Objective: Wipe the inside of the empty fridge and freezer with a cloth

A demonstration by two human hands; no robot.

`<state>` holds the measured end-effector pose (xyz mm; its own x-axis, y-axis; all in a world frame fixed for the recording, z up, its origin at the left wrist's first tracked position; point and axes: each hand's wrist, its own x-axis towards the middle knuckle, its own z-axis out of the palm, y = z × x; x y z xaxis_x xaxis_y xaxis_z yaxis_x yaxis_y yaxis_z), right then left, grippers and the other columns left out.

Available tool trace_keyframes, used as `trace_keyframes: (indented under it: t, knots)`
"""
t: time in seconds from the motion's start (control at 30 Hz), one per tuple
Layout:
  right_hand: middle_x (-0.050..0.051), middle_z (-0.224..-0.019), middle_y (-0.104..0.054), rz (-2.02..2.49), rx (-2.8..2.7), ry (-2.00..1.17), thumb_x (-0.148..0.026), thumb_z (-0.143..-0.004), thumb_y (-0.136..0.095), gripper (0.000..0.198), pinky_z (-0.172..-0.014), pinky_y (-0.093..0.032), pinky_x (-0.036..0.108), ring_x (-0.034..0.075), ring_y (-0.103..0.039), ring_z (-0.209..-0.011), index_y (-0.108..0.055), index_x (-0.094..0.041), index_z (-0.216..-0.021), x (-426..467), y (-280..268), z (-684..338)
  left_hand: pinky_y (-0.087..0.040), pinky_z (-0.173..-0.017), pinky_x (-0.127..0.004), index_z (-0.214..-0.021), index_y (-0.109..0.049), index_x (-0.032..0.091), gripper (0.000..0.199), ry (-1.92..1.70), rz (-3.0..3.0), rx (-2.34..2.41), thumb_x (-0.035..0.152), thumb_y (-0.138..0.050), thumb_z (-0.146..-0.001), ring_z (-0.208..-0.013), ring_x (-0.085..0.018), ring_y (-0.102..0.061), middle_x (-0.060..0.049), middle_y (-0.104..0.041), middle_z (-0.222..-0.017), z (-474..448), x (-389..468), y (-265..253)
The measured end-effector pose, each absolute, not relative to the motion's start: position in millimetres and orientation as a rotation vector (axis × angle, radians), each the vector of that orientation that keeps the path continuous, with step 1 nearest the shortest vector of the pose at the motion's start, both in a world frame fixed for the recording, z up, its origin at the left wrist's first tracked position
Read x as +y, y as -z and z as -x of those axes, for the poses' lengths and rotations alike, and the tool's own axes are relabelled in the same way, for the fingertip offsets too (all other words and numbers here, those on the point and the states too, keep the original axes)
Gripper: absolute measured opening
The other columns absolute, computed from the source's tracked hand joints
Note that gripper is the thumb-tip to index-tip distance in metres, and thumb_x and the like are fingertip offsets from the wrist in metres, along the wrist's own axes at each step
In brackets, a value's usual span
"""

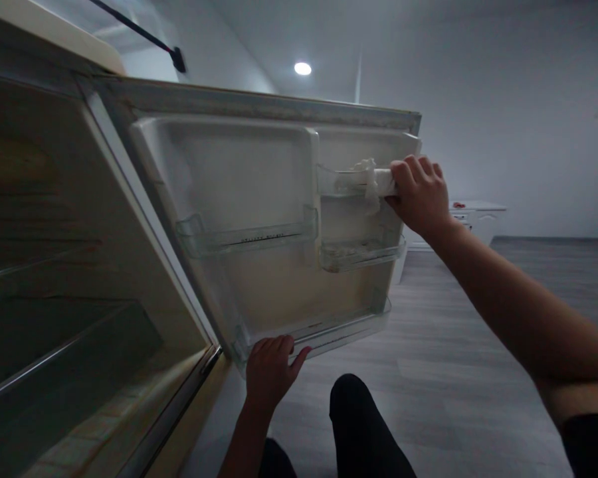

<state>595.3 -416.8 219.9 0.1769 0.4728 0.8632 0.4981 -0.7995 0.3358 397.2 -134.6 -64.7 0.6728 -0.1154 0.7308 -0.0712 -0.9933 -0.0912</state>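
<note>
An open fridge door (pixel 259 159) spreads before me, its inner side facing me. My right hand (pixel 421 192) is closed at the upper right door shelf (pixel 336 180), gripping a crumpled white tissue (pixel 373 182); whether it is paper or cloth I cannot tell. The tissue hangs partly over that shelf's front. Low on the door, my left hand (pixel 274 365) curls its fingers over the rim of the long bottom door shelf (pixel 343 337), with the thumb apart. Two more clear shelves, the left door shelf (pixel 249 238) and the lower right door shelf (pixel 361 255), sit between my hands.
The dark fridge interior (pixel 70 265) with glass shelves lies to the left. My knee (pixel 351 398) is below the door. Beyond it are a grey wood-look floor (pixel 503 318) and a white cabinet (pixel 481 222) by the wall. A dark pole (pixel 139 30) shows at the upper left.
</note>
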Motion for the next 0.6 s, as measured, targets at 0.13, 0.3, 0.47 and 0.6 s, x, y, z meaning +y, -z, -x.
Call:
trace_keyframes:
  t: [0.13,0.3,0.47,0.6]
  knots:
    - [0.021,-0.126,-0.059,2.363,-1.01,1.739,-0.035,-0.098,-0.045,0.042,-0.1,-0.043,0.055,0.037,-0.051,-0.122,-0.055,-0.013,-0.132,-427,-215,-615,-0.04,-0.078,-0.036,-0.072,-0.056,0.022,0.038,1.249,2.813,0.15,0.052,-0.06,-0.095,-0.064,-0.018,-0.059,0.002,-0.059,-0.063,-399,-135,65]
    - [0.019,-0.128,-0.059,2.268,-0.975,1.809,-0.037,-0.097,-0.043,0.046,-0.101,-0.042,0.055,0.037,-0.053,-0.12,-0.055,-0.015,-0.136,-425,-206,-624,-0.041,-0.079,-0.036,-0.073,-0.056,0.022,0.037,1.263,2.815,0.157,0.052,-0.061,-0.095,-0.064,-0.018,-0.06,0.003,-0.059,-0.063,-397,-136,63]
    - [0.019,-0.128,-0.06,2.195,-0.97,1.829,-0.041,-0.098,-0.041,0.048,-0.101,-0.043,0.054,0.036,-0.055,-0.118,-0.056,-0.018,-0.138,-423,-203,-619,-0.042,-0.079,-0.036,-0.072,-0.056,0.022,0.037,1.261,2.824,0.12,0.052,-0.06,-0.095,-0.065,-0.019,-0.06,0.002,-0.061,-0.064,-395,-136,65]
    - [0.018,-0.128,-0.061,2.167,-0.995,1.779,-0.047,-0.1,-0.039,0.053,-0.102,-0.043,0.054,0.035,-0.054,-0.121,-0.054,-0.019,-0.141,-424,-203,-612,-0.042,-0.078,-0.036,-0.072,-0.056,0.023,0.037,1.264,2.818,0.147,0.052,-0.06,-0.095,-0.065,-0.018,-0.059,0.001,-0.061,-0.064,-394,-134,66]
